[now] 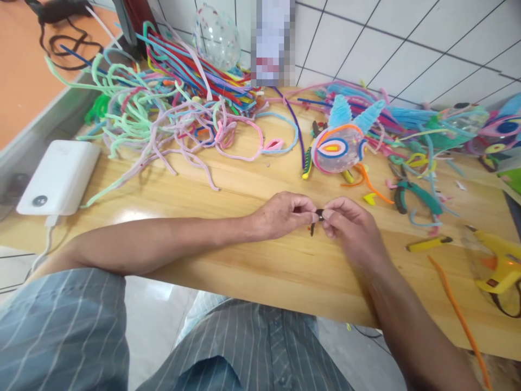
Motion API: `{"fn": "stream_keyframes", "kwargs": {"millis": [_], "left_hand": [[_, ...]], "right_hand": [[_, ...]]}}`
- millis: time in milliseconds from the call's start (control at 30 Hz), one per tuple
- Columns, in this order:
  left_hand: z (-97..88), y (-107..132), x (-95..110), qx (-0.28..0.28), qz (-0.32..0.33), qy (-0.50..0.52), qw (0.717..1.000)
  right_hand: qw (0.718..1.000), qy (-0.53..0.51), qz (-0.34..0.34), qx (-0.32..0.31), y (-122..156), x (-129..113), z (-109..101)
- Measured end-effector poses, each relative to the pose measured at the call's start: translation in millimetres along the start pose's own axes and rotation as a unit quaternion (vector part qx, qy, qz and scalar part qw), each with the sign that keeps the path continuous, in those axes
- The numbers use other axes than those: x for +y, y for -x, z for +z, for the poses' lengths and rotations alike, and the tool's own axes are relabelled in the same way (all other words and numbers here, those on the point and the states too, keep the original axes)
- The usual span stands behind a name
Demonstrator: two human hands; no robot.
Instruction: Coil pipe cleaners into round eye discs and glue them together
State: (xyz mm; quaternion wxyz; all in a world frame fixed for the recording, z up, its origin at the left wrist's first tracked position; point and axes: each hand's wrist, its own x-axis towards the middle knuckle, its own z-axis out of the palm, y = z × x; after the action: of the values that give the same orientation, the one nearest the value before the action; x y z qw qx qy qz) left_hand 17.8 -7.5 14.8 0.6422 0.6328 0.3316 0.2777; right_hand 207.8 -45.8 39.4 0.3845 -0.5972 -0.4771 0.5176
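A: Grip status?
B: L hand (280, 214) + R hand (354, 225): fingertips pinching small blk piece (319, 215) betw. them, over worktop (244, 260) nr front edge.
A: Outward?
B: Eared balloon (342, 147) twd back edge; grn-handled pliers (419, 196) twd R edge; yel. glue gun (499, 258) nr front-R corner; wht pwr bank (59, 176) nr L edge.

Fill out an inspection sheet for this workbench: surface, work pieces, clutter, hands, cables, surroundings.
Surface: wooden table, cluttered along the back.
Work pieces: small dark piece, held; balloon figure with blue ears, beyond the hands.
Clutter: fuzzy stems tangled at left; pliers, yellow tool and glue gun at right.
Hands: left hand and right hand both pinch the small dark piece.
Cables: white cable plugged into power bank; black cable at upper left.
Surroundings: tiled wall behind.
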Motion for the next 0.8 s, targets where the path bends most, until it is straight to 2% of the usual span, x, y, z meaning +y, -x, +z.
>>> {"fn": "stream_keyframes", "kwargs": {"millis": [167,333,433,600,800], "left_hand": [[-0.6,-1,4,-0.023,-0.013,-0.083,0.996],[0.5,2,8,-0.021,-0.004,-0.135,0.991],[0.7,3,7,-0.012,-0.012,-0.098,0.995],[0.8,1,4,0.014,-0.013,-0.002,1.000],[2.7,2,2,0.023,-0.005,0.044,0.999]], "right_hand": [[0.986,0.149,-0.021,-0.066,-6,-12,-18],[0.971,0.203,-0.020,-0.127,-4,-10,-17],[0.976,0.187,-0.022,-0.107,-3,-8,-15],[0.996,0.081,-0.011,-0.037,-1,-2,-7],[0.999,0.004,-0.021,0.030,3,11,9]]}}
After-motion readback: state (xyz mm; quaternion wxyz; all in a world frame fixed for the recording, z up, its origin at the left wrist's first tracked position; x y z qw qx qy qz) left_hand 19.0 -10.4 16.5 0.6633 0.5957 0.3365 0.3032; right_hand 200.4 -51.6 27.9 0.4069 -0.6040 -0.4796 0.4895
